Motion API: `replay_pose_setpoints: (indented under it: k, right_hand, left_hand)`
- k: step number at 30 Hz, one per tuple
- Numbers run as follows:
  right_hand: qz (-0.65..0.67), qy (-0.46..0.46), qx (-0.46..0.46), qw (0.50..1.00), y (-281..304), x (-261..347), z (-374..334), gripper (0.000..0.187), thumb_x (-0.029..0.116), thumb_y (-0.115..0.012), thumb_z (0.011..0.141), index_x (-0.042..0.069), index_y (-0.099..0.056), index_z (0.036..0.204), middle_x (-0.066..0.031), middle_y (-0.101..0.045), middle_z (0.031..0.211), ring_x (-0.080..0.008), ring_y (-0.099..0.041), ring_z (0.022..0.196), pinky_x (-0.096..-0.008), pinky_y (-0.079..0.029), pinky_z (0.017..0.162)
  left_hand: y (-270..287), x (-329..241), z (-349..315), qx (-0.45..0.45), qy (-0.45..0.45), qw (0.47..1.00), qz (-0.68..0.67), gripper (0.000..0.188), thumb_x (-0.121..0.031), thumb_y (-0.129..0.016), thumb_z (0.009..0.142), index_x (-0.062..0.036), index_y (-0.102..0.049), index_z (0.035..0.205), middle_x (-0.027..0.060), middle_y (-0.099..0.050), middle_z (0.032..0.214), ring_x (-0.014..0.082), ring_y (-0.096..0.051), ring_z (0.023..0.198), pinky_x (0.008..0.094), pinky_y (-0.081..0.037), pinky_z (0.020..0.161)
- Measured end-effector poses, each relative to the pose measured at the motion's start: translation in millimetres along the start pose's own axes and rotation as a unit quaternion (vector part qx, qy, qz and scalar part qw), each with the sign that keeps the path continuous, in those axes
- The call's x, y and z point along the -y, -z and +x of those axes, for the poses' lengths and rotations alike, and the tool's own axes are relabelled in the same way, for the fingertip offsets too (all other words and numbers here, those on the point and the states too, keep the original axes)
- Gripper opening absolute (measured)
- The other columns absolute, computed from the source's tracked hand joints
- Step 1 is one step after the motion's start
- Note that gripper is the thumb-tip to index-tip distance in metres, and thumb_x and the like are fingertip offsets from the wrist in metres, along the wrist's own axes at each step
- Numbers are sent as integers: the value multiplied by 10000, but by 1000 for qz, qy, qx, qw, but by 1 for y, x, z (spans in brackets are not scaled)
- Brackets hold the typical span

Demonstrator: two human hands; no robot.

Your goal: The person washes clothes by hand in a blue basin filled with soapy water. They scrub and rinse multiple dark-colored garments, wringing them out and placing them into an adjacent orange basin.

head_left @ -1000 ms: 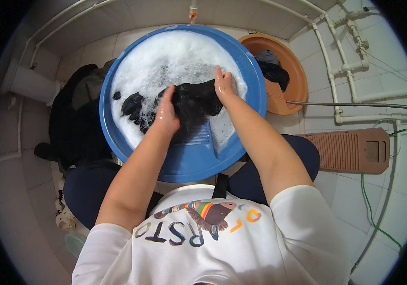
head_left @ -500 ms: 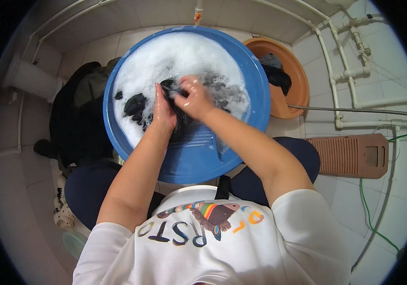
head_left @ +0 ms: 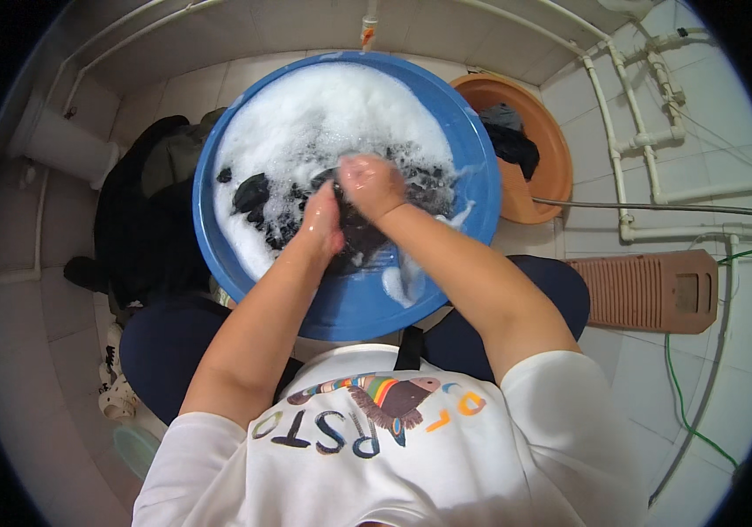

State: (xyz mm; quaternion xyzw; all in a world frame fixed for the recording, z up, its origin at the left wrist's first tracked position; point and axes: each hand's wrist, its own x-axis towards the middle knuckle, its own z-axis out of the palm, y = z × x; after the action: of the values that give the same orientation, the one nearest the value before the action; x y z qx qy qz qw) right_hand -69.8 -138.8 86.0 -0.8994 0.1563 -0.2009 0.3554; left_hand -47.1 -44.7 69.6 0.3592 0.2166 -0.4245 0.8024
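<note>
Midway between two wet hands, a dark cloth (head_left: 363,237) lies soaked in a round blue tub (head_left: 349,325), right of its centre and above the ribbed slope (head_left: 383,257) near the tub's lower edge. The person's right hand (head_left: 373,184), blurred, curls its fingers over the cloth; the left hand (head_left: 323,220) stands on edge against the cloth's left side, fingers pointing up, its grip impossible to tell. White foam (head_left: 323,110) piles thickest toward the tub's far edge, with a dark lump of fabric (head_left: 251,193) poking through near the left edge. Just beyond the tub's upper right edge, an orange basin (head_left: 556,167) carries dark clothes (head_left: 512,145) at its middle. A brown washboard (head_left: 630,290) lies on the tiled floor (head_left: 630,369) to the right, near a green hose (head_left: 687,413). Off the tub's left edge sits a heap of dark clothing (head_left: 147,228), with pale shoes (head_left: 117,400) on the floor below it.
</note>
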Motion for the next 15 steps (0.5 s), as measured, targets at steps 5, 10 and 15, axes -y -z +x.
replay_pose_setpoints:
  k: [5, 10, 15]
  right_hand:
    - [84, 170, 52, 981, -15, 36, -21, 173, 271, -570, 723, 119, -635, 671, -104, -601, 726, -300, -588, 676, -384, -481, 614]
    - [-130, -68, 2, 989, 6, -57, 15, 414, 470, -513, 802, 69, -612, 771, -146, -571, 915, -339, -574, 758, -437, -461, 680]
    - [-63, -156, 125, 978, 21, -100, 21, 747, 606, -564, 719, -33, -513, 1103, -257, -481, 1168, -374, -468, 1086, -395, -388, 894]
  left_hand:
    - [68, 17, 58, 284, -131, 948, -68, 284, -303, -462, 852, -77, -560, 991, 82, -553, 1076, 220, -530, 966, 369, -438, 822]
    - [-17, -11, -12, -17, 25, 1000, 4, 431, -378, -483, 852, -38, -528, 1112, 120, -550, 1138, 287, -542, 991, 395, -418, 889]
    - [4, -21, 3, 11, -49, 994, -100, 488, -397, -470, 863, 4, -487, 1139, 179, -544, 1124, 336, -522, 1029, 446, -379, 942]
